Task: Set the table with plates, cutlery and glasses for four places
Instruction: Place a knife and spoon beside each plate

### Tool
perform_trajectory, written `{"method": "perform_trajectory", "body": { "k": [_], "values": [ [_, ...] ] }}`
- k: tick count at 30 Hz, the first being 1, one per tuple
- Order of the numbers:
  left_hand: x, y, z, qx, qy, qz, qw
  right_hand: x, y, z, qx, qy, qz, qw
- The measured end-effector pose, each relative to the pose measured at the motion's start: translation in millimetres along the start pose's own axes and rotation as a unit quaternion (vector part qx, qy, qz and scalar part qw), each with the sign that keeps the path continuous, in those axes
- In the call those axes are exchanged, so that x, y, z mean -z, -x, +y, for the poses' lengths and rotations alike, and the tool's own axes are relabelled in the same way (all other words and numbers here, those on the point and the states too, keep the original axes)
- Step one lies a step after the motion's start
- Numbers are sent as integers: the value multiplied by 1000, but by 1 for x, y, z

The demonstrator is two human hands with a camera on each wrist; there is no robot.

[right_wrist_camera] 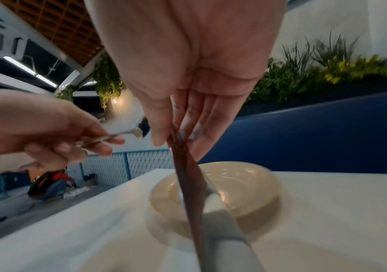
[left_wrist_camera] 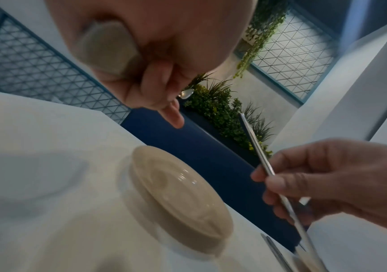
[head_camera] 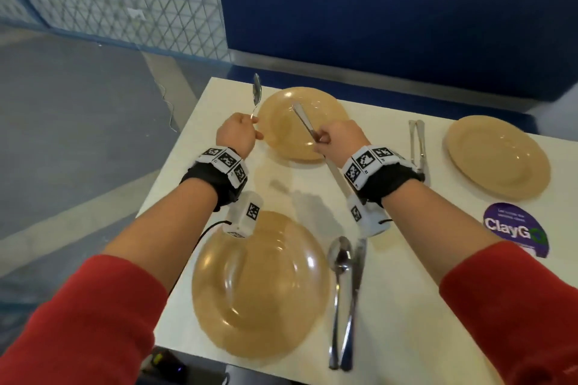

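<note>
My left hand (head_camera: 254,130) pinches the handle of a spoon (head_camera: 256,94), bowl pointing away, just left of the far-left tan plate (head_camera: 281,131). My right hand (head_camera: 323,138) grips a table knife (head_camera: 301,117) above that plate; one end juts out over the plate and the rest runs back under my wrist. The right wrist view shows the knife (right_wrist_camera: 189,176) between thumb and fingers, above the plate (right_wrist_camera: 246,185). A near plate (head_camera: 259,284) has a spoon (head_camera: 340,275) and knife (head_camera: 358,275) on its right. Another plate (head_camera: 497,156) lies at the right.
A pair of cutlery pieces (head_camera: 417,144) lies between the far-left and right plates. A round purple sticker (head_camera: 516,230) is on the white table (head_camera: 406,306). A blue bench back (head_camera: 391,9) runs along the far edge. The table's left edge drops to grey floor.
</note>
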State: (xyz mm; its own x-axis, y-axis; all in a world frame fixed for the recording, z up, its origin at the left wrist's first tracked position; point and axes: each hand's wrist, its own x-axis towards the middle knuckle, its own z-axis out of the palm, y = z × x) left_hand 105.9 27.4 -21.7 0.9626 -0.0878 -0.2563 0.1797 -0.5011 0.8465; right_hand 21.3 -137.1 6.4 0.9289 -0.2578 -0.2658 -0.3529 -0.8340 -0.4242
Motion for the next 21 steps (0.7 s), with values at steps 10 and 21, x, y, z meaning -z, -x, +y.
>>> {"method": "perform_trajectory", "body": {
  "k": [10,21],
  "values": [
    [63,-80,-55,62,25,-85,994,-89,-117,-129,-71,34,-29,996],
    [89,-126,-80,141,156,-112,971,-125,-156,-141,-136,78,-16,987]
  ]
}}
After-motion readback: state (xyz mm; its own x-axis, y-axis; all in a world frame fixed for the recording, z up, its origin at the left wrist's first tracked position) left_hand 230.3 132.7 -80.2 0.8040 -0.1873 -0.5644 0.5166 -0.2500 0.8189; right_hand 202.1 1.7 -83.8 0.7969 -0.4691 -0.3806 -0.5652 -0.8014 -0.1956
